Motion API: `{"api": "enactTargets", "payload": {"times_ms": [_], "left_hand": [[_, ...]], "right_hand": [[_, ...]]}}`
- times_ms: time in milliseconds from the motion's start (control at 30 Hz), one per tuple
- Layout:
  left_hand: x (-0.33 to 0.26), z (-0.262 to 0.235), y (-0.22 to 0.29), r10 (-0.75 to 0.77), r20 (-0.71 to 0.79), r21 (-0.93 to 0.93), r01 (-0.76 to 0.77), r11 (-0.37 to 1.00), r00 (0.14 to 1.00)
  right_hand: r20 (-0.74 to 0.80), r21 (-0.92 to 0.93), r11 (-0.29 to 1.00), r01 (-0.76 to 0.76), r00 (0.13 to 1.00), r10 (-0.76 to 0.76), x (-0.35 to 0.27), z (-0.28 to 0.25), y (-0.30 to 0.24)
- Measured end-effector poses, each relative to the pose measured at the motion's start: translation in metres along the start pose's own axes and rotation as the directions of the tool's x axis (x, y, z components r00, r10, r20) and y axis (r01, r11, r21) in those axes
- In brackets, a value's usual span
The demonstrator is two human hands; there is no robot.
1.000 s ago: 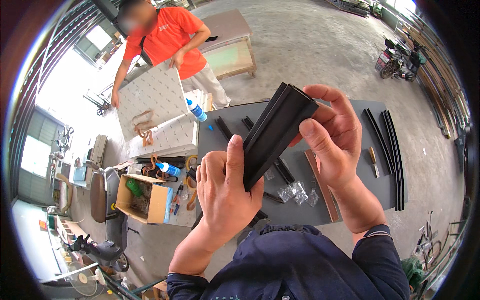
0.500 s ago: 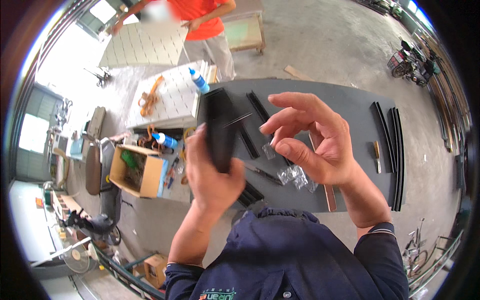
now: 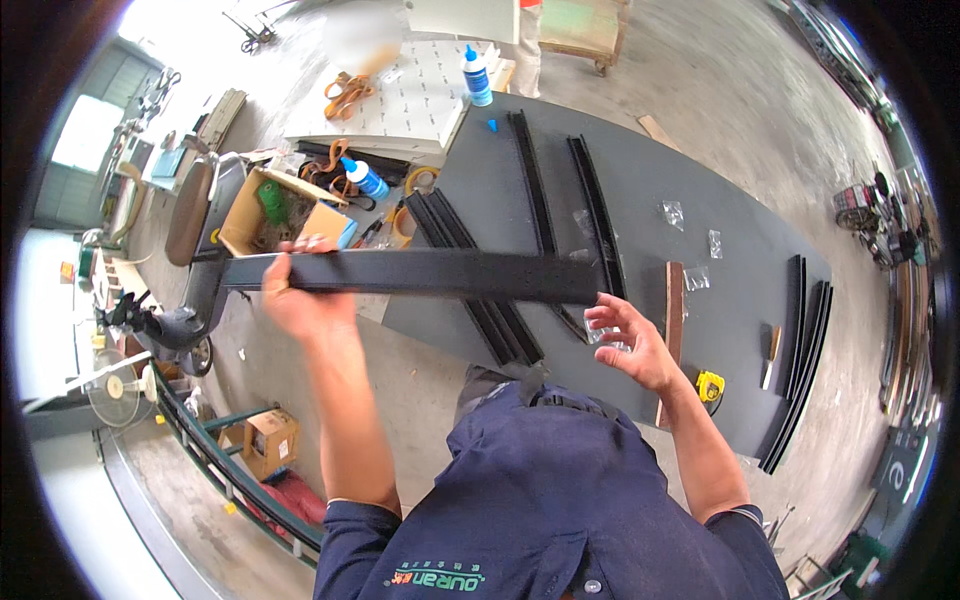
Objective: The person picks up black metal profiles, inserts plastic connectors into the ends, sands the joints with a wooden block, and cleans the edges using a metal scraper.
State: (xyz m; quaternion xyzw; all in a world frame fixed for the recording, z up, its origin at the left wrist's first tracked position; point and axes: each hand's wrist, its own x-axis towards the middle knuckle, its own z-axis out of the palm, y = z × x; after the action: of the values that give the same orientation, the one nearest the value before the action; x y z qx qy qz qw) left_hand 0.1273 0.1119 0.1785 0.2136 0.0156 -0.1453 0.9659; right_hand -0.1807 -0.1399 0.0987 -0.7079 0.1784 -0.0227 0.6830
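Note:
A long black metal profile (image 3: 440, 274) is held crosswise above the near left part of the dark table (image 3: 690, 170). My left hand (image 3: 312, 295) is closed round it near its left end. Just beside its right end is my right hand (image 3: 638, 345), fingers apart and curved, with nothing seen in them. Whether a fingertip touches the profile I cannot tell. Below it lie black profiles (image 3: 480, 300) side by side on the table, partly covered by the held one. Two more, a far profile (image 3: 535, 180) and a profile to its right (image 3: 597, 210), lie beyond it.
Small clear plastic bags (image 3: 672, 213), a brown strip (image 3: 673, 310), a yellow tape measure (image 3: 709, 386), a brush (image 3: 771, 357) and black profiles (image 3: 800, 370) lie rightward. A blue-labelled bottle (image 3: 477, 78) stands at the far edge. Leftward are an open carton (image 3: 255, 215) and a scooter (image 3: 205, 240).
The held profile has swung from pointing away to lying crosswise, its end now by my right hand. My left hand has moved left. The view has shifted, bringing the tape measure into sight.

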Motion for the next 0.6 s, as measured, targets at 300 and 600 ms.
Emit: {"api": "enactTargets", "payload": {"times_ms": [300,600], "left_hand": [[-0.108,-0.044,-0.165,-0.636,-0.063,-0.162,0.620,0.767,0.770],[-0.158,-0.166,-0.105,-0.674,-0.294,0.575,0.689,0.442,0.677]], "right_hand": [[-0.405,0.509,0.706,0.493,0.861,-0.308,0.055,0.064,-0.051],[-0.119,0.555,0.657,0.509,0.831,-0.544,0.147,0.131,-0.065]]}}
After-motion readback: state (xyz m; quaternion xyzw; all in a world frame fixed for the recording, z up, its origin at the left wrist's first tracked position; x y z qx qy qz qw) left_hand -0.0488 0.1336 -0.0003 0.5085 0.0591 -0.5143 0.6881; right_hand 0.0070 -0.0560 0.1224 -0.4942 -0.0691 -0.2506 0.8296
